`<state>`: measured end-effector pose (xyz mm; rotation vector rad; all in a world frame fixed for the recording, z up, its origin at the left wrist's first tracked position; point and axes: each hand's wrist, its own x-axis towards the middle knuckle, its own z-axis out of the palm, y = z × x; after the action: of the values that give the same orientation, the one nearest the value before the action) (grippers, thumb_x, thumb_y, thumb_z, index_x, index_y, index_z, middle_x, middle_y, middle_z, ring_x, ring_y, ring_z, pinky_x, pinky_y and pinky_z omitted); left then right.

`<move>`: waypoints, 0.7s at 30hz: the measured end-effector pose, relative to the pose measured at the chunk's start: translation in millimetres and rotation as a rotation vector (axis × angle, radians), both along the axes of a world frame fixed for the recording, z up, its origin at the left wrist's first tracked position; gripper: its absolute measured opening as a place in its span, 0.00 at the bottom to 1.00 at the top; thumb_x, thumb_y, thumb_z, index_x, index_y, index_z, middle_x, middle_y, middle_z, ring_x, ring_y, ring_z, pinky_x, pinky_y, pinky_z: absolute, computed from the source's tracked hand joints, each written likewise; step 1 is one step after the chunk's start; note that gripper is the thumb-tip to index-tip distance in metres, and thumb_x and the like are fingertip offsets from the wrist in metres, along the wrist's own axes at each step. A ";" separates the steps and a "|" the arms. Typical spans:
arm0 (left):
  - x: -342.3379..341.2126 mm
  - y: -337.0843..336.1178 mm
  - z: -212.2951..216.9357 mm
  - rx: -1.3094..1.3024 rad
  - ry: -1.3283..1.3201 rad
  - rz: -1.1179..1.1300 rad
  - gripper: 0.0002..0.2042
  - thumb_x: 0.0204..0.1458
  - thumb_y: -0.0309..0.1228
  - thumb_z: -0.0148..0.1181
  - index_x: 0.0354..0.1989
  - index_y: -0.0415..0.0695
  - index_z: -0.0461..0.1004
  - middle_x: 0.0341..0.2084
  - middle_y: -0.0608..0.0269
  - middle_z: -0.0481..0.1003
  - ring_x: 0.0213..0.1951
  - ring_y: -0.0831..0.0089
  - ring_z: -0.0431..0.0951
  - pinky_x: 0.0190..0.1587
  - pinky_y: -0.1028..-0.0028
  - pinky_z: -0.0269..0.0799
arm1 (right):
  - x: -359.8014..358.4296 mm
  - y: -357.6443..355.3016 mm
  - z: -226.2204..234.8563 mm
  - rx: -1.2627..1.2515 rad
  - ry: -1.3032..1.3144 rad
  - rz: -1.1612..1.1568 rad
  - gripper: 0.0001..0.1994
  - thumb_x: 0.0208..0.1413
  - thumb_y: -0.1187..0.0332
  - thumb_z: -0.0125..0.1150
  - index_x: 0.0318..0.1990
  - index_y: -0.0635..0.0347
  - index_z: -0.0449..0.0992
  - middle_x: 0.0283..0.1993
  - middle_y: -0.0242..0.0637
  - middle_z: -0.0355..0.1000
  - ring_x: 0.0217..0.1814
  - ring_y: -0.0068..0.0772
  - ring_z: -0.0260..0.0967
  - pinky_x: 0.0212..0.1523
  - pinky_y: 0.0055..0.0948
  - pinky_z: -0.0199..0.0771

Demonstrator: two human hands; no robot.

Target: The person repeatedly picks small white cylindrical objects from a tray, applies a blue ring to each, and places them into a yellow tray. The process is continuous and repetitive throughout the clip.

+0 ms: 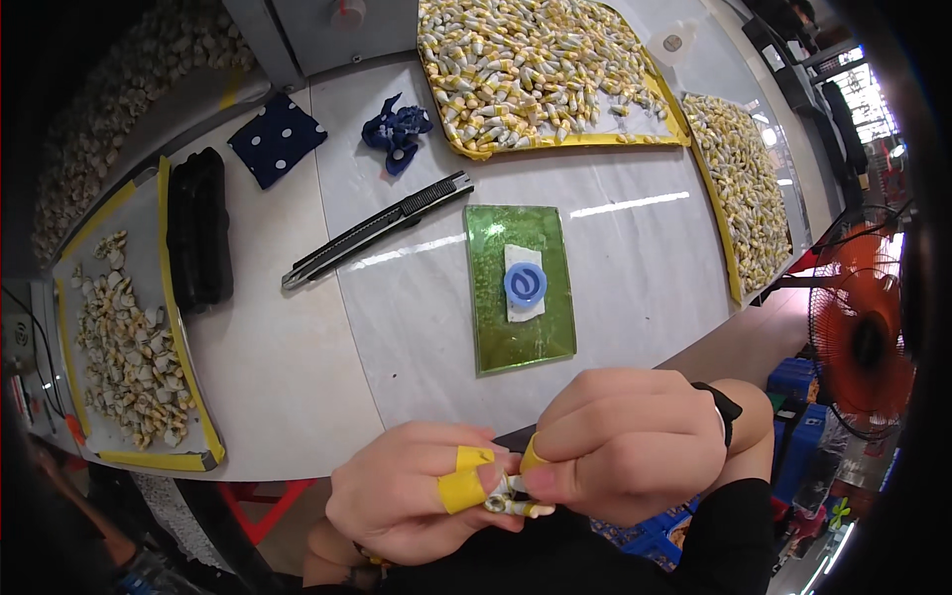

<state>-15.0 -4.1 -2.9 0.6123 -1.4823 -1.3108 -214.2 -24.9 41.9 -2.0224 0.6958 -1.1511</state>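
Near the table's front edge, my left hand (412, 496) is closed around a few small white pieces with yellowish ends (508, 500). Yellow tape wraps two of its fingers. Close against it, my right hand (630, 441) pinches at the same pieces between thumb and forefinger, and yellow tape shows on a finger there too. The fingers hide most of the pieces. Beyond my hands lies a green glass plate (496, 347), bearing a white pad (516, 255) and a small blue round disc (538, 285) on top.
A black utility knife (382, 228) lies left of the plate. Behind it are a dotted navy cloth (278, 139) and a crumpled one (395, 134). Yellow-edged trays of small pieces (535, 69) (134, 347) stand behind and left. An orange fan (863, 327) is at right.
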 end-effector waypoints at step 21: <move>-1.6 -5.2 14.3 -0.135 -0.211 0.095 0.18 0.35 0.26 0.77 0.35 0.38 0.78 0.29 0.59 0.78 0.34 0.62 0.80 0.37 0.69 0.80 | -0.8 -3.2 -0.7 -0.070 0.030 -0.005 0.06 0.43 0.83 0.66 0.27 0.68 0.73 0.27 0.42 0.73 0.24 0.35 0.71 0.24 0.26 0.74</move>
<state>-16.6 -9.3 11.4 0.7401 -1.6769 -1.0892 -215.0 -28.1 41.2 -2.1013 0.6852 -1.1646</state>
